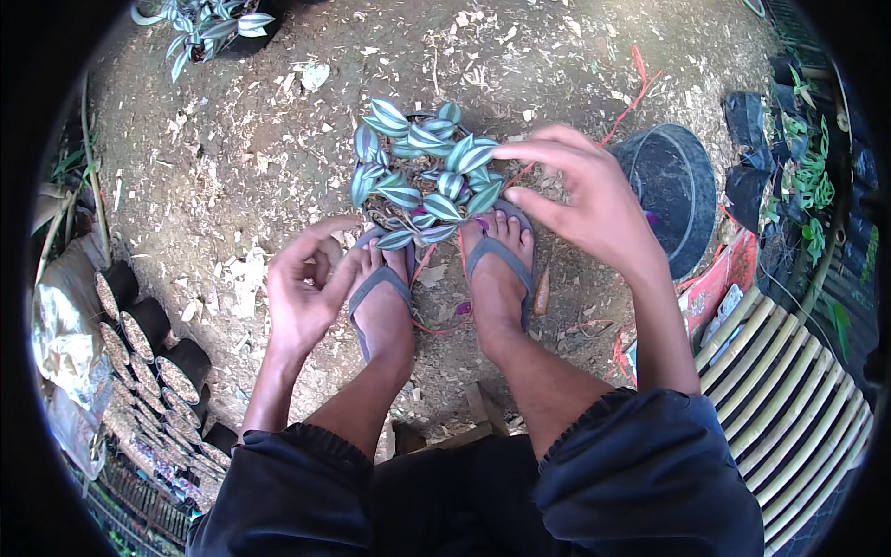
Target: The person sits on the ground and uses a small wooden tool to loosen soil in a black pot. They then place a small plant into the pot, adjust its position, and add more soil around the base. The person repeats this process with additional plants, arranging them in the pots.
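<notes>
A potted plant with striped green and silver leaves (424, 174) stands on the ground just in front of my feet, its pot mostly hidden under the foliage. My right hand (574, 184) is at the plant's right side, thumb and fingers apart, fingertips close to the outer leaves; whether they touch is unclear. To the plant's lower left, my left hand (313, 278) is half curled beside my sandal, with nothing visible in it. Purple leaf pieces (463, 308) lie on the soil between my feet.
An empty-looking black plastic pot (665, 198) lies right of my right hand. Red twine (630, 104) trails over the soil. A bamboo slat rack (779, 411) is at lower right, rows of filled black pots (177, 379) at left, another striped plant (216, 28) at upper left.
</notes>
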### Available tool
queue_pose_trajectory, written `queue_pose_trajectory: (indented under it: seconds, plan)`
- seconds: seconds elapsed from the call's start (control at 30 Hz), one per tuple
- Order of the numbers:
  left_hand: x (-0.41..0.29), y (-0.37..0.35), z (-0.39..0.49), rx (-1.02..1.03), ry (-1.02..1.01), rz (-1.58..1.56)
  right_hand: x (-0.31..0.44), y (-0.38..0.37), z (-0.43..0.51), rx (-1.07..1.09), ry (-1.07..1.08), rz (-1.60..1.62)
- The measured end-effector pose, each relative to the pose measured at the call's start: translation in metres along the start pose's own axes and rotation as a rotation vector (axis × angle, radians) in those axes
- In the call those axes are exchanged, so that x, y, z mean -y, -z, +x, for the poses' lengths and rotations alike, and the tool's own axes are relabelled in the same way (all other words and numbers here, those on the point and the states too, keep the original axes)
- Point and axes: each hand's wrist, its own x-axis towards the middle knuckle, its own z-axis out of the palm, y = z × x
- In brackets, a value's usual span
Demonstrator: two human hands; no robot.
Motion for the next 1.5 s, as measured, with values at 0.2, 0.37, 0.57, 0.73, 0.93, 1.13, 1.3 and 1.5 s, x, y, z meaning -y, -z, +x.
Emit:
queue_pose_trajectory:
  seconds: [0.2, 0.37, 0.57, 0.73, 0.93, 1.13, 1.3, 1.5]
  plan:
    - [-0.023, 0.016, 0.017, -0.012, -0.201, 0.178, -0.017, -0.043, -0.062, -0.137, -0.41, 0.301]
    - [-0.053, 0.003, 0.043, 0.124, -0.473, 0.257, -0.019, -0.072, -0.083, -0.143, -0.482, 0.428]
    - [-0.085, 0.002, 0.055, 0.199, -0.421, 0.182, -0.031, -0.065, -0.097, -0.099, -0.402, -0.015]
    - [-0.111, 0.002, 0.073, 0.196, -0.54, 0.151, -0.039, -0.063, -0.134, -0.016, -0.503, -0.075]
    - [-0.135, 0.002, 0.054, 0.244, -0.132, -0.026, -0.051, -0.071, -0.154, -0.099, -0.516, -0.05]
    - [-0.141, -0.002, 0.049, 0.162, -0.076, -0.139, -0.049, -0.06, -0.142, -0.09, -0.553, -0.057]
    - [-0.148, -0.007, 0.041, 0.111, -0.038, -0.159, -0.046, -0.056, -0.138, -0.083, -0.599, -0.112]
    - [-0.146, -0.015, 0.044, 0.071, -0.025, -0.08, -0.055, -0.065, -0.143, -0.127, -0.572, -0.154]
